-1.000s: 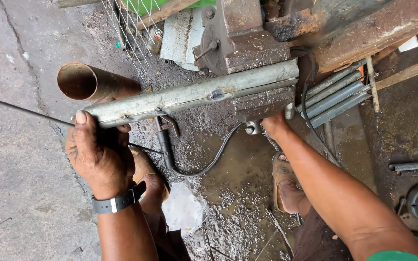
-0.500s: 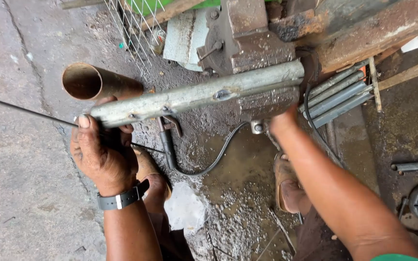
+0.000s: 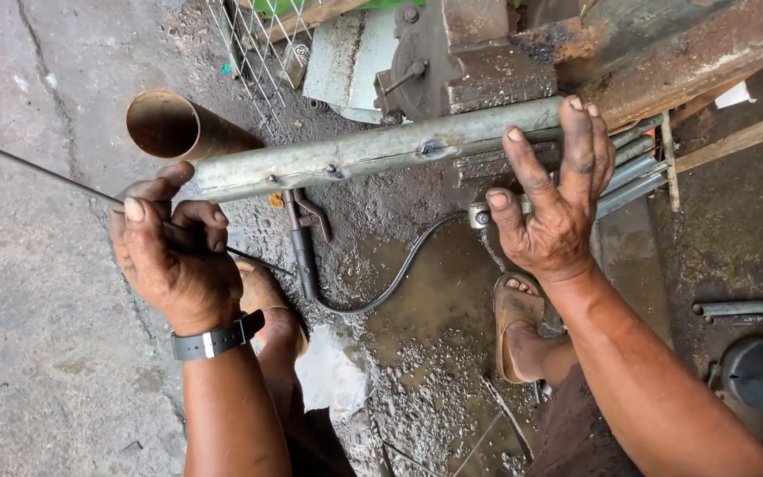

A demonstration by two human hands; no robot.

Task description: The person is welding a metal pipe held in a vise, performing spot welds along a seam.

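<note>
My left hand (image 3: 174,256) is curled around the near end of the grey steel pipe (image 3: 373,155), fingers closed, with a thin metal rod (image 3: 37,170) running under them out to the left. My right hand (image 3: 554,208) is spread wide against the pipe's far end, fingertips on top of it beside the rusty vise (image 3: 479,66), thumb by the vise handle (image 3: 480,215); it is steadying more than gripping. The pipe lies across the vise, roughly level, above the wet concrete floor (image 3: 434,291). A clamp with a black cable (image 3: 306,243) hangs from its underside. A wider rusty tube (image 3: 174,128) lies just behind.

I judge the pipe could roll or slip in the vise, since my right hand only presses on it. The puddle under the cable and my sandalled feet (image 3: 518,322) also worries me.
</note>
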